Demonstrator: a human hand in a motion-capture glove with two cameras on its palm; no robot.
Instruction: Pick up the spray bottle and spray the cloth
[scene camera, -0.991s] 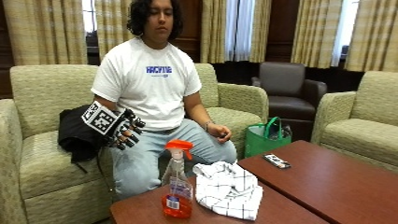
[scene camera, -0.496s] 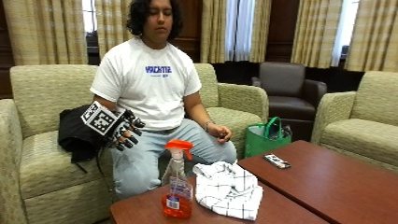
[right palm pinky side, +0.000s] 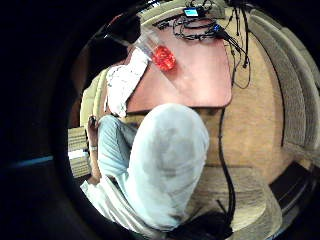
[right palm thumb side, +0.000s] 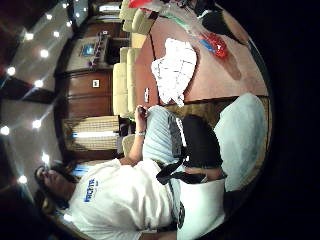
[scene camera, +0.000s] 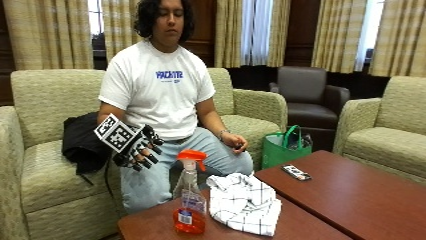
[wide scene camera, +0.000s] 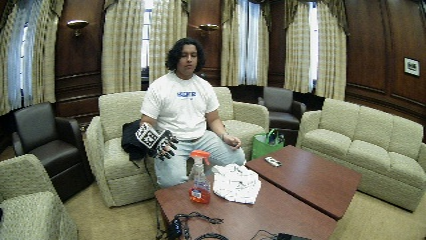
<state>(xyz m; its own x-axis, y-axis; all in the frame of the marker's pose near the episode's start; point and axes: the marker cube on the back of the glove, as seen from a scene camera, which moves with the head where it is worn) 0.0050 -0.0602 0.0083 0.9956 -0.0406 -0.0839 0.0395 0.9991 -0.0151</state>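
In palm view only: cables (right palm pinky side: 235, 45) behind spray bottle (right palm pinky side: 157, 52).

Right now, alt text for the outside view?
A seated person holds the gloved right hand raised above their lap, fingers loosely curled, touching nothing. On the wooden table in front stand a spray bottle with orange liquid and, beside it, a crumpled checked cloth.

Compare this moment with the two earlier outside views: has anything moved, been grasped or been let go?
Nothing visibly changed. The gloved right hand hangs above the knee holding nothing; the spray bottle stands untouched beside the cloth on the table.
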